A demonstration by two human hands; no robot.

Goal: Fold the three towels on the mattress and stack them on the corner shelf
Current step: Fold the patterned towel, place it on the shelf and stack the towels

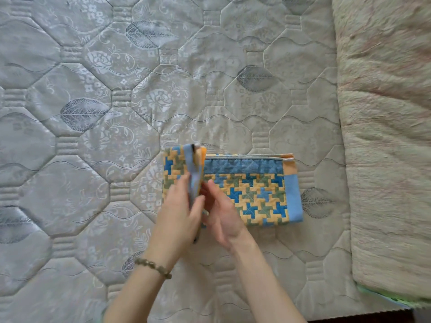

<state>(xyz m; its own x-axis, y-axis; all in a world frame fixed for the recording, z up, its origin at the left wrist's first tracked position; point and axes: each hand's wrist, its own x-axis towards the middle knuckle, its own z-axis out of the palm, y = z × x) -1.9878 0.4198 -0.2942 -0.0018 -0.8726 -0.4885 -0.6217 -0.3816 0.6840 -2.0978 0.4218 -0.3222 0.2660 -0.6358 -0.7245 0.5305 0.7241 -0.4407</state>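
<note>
The patterned towel (251, 190) is lying on the quilted mattress (93, 89), its long axis running left to right across the view. Its left end is standing upright as a raised flap. The left hand (179, 206), wearing a beaded bracelet (152, 268), is gripping this flap from its outer side. The right hand (221, 213) is resting against the flap's inner side, over the flat part; whether it is pinching cannot be determined. The flat remainder is extending to the right of both hands, toward the beige blanket (384, 136). Judgement: the flap is needing to travel rightward, onto the flat part. The corner shelf is not showing.
</note>
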